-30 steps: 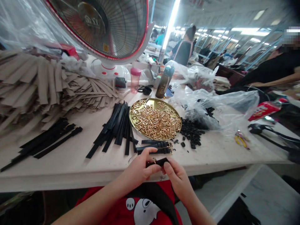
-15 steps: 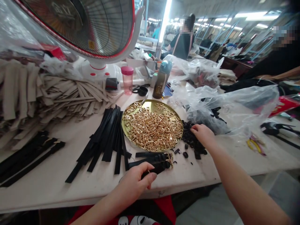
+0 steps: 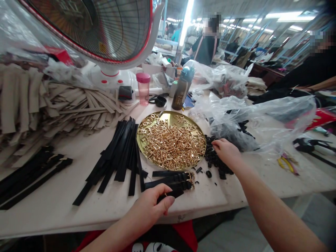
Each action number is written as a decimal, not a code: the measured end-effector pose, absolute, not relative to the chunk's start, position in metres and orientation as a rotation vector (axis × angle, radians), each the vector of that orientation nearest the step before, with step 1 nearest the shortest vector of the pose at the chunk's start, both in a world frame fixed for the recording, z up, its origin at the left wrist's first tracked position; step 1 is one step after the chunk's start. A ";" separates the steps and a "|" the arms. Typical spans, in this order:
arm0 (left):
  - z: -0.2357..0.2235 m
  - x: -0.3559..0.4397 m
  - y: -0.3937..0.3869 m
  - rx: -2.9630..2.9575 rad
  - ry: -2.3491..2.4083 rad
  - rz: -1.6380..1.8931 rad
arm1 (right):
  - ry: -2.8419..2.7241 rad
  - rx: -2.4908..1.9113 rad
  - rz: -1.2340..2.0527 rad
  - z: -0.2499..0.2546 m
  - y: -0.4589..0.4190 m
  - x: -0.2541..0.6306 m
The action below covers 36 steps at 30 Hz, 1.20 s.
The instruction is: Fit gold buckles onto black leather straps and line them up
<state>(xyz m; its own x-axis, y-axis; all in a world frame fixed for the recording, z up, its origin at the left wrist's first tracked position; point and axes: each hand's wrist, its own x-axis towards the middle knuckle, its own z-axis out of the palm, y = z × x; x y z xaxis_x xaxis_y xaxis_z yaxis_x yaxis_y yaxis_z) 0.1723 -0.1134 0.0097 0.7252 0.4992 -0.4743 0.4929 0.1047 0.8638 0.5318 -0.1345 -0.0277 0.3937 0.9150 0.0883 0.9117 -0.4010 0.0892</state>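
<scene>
My left hand [image 3: 154,201] is closed on a black strap [image 3: 177,193], whose end sticks out past the thumb near the table's front. Just beyond it lie several black straps with gold buckles [image 3: 175,178]. At the right, my right hand [image 3: 228,152] pinches at the edge of a pile of small black strap loops [image 3: 217,162]; what is between the fingertips is hidden. A round gold tray [image 3: 138,140] heaped with gold buckles [image 3: 173,143] stands between and beyond my hands. Left of it, plain black straps [image 3: 115,157] lie fanned out.
Beige strips [image 3: 78,108] are heaped at the left below a large fan [image 3: 105,31]. Finished-looking black straps [image 3: 34,175] lie at far left. A pink cup [image 3: 143,91], a bottle [image 3: 183,89] and plastic bags [image 3: 236,119] stand behind. Yellow-handled snips [image 3: 288,164] lie right. Other people work beyond.
My right hand has shifted very slightly left within the loop pile. The left hand stays almost still, with the strap's end showing a little more clearly. The view has moved slightly.
</scene>
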 end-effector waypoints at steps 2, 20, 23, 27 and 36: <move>0.011 0.171 -0.113 1.502 0.851 0.017 | 1.761 2.568 0.168 -0.031 -0.128 0.527; -0.002 0.165 -0.114 1.467 0.877 0.041 | 1.589 2.679 0.168 -0.039 -0.122 0.540; -0.003 0.162 -0.115 1.479 0.866 0.053 | 1.606 2.629 0.127 -0.038 -0.132 0.538; 0.000 0.159 -0.117 1.504 0.837 0.053 | 1.638 2.616 0.113 -0.034 -0.144 0.534; 0.008 0.159 -0.118 1.525 0.848 0.034 | 1.810 2.656 0.240 -0.042 -0.119 0.525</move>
